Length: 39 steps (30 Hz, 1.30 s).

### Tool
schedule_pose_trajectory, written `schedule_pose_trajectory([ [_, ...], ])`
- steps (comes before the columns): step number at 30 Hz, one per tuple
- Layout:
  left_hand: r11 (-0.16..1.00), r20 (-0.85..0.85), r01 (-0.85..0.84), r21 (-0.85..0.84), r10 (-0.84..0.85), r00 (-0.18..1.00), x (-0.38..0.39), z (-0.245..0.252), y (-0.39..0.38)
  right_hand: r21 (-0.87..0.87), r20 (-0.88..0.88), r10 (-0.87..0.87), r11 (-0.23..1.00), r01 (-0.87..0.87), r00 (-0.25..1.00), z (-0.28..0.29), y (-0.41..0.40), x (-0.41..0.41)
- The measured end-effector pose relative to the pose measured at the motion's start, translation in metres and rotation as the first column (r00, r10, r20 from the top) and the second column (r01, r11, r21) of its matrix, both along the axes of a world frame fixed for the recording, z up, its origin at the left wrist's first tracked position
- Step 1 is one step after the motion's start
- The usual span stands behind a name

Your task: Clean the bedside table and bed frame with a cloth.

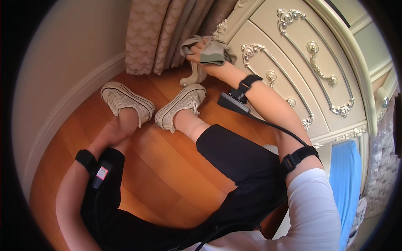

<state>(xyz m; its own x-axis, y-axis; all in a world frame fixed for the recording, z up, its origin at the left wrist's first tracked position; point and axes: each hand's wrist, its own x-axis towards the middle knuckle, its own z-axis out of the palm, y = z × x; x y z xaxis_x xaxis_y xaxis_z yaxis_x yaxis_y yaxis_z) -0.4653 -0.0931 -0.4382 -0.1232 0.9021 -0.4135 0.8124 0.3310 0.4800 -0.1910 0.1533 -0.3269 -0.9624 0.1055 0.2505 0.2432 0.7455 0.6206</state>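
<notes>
A crumpled grey cloth with a dull green band is in my right hand, whose fingers are wrapped around part of it. That hand is at the left front corner of a cream chest of drawers, above its curved leg. I cannot tell whether the cloth touches the furniture. Down to the left, my left hand lies against my left lower leg, just above the ankle. Its fingers blend with the skin there, so their grip is unclear.
Patterned curtains hang beside the chest, along a wall with a white baseboard. My feet in white sneakers stand on the wooden floor. Ornate metal handles stick out from the drawers. Blue fabric is at right.
</notes>
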Motion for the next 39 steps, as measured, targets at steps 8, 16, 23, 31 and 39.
schedule_pose_trajectory([
  [8,0.999,-0.022,-0.006,0.054,0.007,1.000,-0.007,-0.007,-0.006,0.094,-0.073,-0.122,0.987,0.128,0.990,0.045,-0.054,0.050],
  [16,0.997,-0.132,0.034,0.066,-0.025,0.991,-0.002,-0.021,0.002,-0.025,-0.166,-0.078,0.997,0.075,0.983,0.039,-0.048,0.015],
  [23,0.994,-0.008,-0.029,0.101,0.030,1.000,-0.003,-0.013,0.003,0.069,-0.141,-0.037,0.996,0.047,0.989,-0.006,0.000,-0.024],
  [31,0.990,0.041,-0.087,-0.111,0.092,0.995,-0.006,0.000,-0.006,0.106,0.412,-0.492,0.862,0.496,0.767,-0.093,-0.011,-0.076],
  [39,0.993,0.078,-0.060,-0.100,0.068,0.995,0.003,0.008,0.011,-0.612,0.359,-0.623,0.405,0.679,0.695,-0.192,0.064,-0.052],
])
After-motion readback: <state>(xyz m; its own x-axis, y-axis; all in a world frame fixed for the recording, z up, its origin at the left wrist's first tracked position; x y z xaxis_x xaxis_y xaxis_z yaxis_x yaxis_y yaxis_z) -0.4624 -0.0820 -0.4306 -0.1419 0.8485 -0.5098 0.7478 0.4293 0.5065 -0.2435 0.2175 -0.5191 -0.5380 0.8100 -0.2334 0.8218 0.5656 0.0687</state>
